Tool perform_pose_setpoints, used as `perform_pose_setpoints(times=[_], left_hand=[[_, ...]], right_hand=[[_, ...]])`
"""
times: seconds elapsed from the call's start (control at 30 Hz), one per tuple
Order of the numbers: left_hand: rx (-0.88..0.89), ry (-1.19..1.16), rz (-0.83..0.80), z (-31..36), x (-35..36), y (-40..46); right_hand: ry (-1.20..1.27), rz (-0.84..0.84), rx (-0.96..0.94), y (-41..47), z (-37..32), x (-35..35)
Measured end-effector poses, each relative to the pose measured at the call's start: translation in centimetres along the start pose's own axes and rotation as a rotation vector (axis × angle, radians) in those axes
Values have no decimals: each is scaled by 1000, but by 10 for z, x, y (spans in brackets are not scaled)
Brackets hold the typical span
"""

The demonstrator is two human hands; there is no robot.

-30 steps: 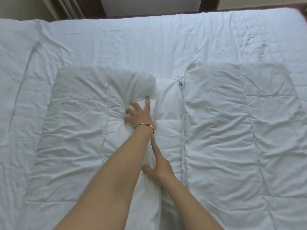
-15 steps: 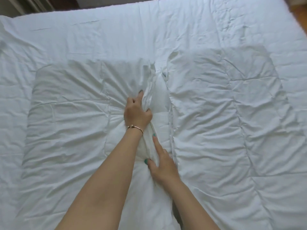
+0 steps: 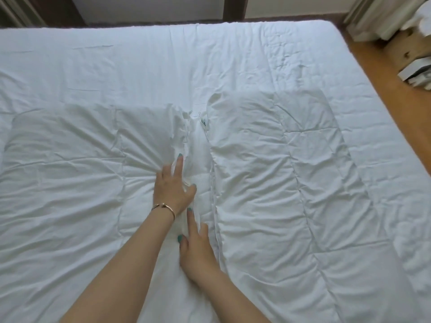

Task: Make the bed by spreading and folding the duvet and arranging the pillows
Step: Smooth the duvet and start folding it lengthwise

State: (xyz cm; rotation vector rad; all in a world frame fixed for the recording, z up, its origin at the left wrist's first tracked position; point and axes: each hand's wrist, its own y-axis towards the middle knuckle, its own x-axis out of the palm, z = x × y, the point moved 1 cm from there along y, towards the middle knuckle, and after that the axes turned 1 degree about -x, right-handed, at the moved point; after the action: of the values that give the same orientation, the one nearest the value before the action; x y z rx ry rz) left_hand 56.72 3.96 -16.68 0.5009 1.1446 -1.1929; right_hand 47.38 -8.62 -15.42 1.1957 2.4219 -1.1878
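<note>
Spread across the wide white bed (image 3: 233,57), a crumpled white quilted duvet (image 3: 70,183), both long sides folded in toward the middle so the two piped edges lie side by side with a narrow gap between them. Left hand (image 3: 173,190), gold bangle at the wrist, pressed flat on the inner edge of the left flap, fingers (image 3: 179,162) spread apart with a ridge of cloth bunched between them, not clamped. Right hand (image 3: 197,250) nearer the foot-side edge of the bed, on the same edge, forefinger extended along the fabric, the rest loosely apart, pinning rather than gripping. Step in hand, by the look of it: straightening that inner seam so it runs parallel to the right flap (image 3: 279,183). Best done by anchoring with the right hand and sliding the left away along the piping, palm flat, easing the radiating creases outward toward the left edge. No pillows in view.
</note>
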Motion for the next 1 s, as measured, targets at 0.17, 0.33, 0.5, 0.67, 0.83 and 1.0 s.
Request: perform_pose_setpoints(times=[0.17,0.33,0.5,0.67,0.83,1.0], left_hand=[[115,36,-117,-8,10,-61],[66,68,-260,6,11,-113],[-93,318,-459,34,15,-179],[-77,506,-632,40,14,-223],[-63,343,-620,35,-2,-222],[-188,190,-542,56,-16,-221]], right_hand=[[-503,349,-206,-36,4,-21],[-676,276,298,-76,42,-47],[-772,169,247,-92,71,-71],[-690,105,160,-114,67,-88],[-630,-26,225,-124,60,-77],[-534,6,254,-131,46,-80]])
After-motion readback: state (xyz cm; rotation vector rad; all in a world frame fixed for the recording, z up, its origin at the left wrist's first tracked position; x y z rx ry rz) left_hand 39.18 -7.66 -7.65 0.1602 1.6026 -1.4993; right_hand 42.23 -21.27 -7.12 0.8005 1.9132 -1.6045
